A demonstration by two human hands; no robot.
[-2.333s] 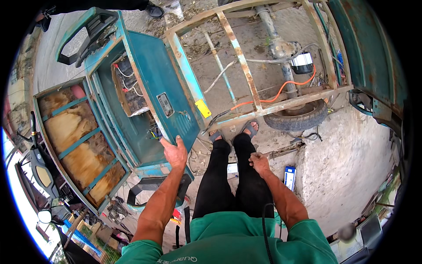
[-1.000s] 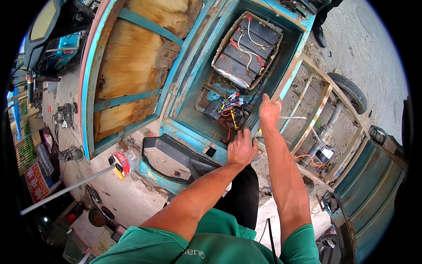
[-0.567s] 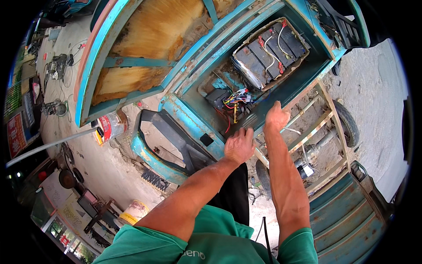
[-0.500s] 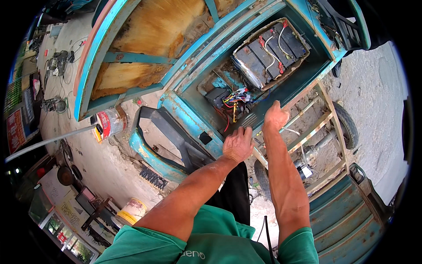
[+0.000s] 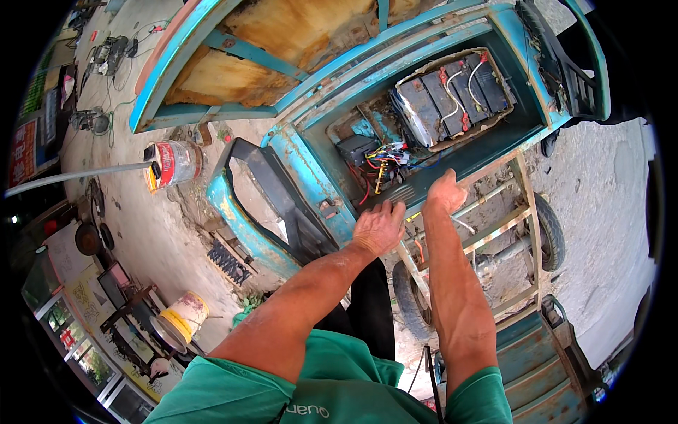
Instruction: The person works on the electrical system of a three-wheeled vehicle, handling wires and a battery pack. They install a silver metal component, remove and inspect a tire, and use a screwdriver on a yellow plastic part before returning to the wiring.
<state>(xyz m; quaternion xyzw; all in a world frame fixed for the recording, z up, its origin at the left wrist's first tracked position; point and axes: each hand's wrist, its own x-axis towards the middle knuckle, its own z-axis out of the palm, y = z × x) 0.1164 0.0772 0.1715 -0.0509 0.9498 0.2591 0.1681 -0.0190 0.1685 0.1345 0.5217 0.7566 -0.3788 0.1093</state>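
My left hand (image 5: 379,225) grips the near rim of a rusty teal vehicle compartment (image 5: 304,165), fingers curled over its edge beside the lower wall. To its right, my right hand (image 5: 445,192) is closed on the same rim, a little higher in the picture. Inside the compartment are black batteries (image 5: 434,106) in a ragged tray, with red terminals and white cables, and a dark box (image 5: 355,148) beside a tangle of coloured wires (image 5: 388,159). A stained, open panel with teal struts (image 5: 261,53) stands along the far side.
A bare rusty frame (image 5: 522,205) with a tyre (image 5: 551,233) lies to the right, a ribbed teal panel (image 5: 522,360) below it. On the left are a pole (image 5: 78,177), a paint can (image 5: 173,166), a stained bucket (image 5: 185,318) and tools. A dark shoe (image 5: 548,145) shows beyond.
Since the oldest frame, my right hand has left my thigh and now holds the rim beside my left. Over the last half second the view has turned slightly; both grips look unchanged.
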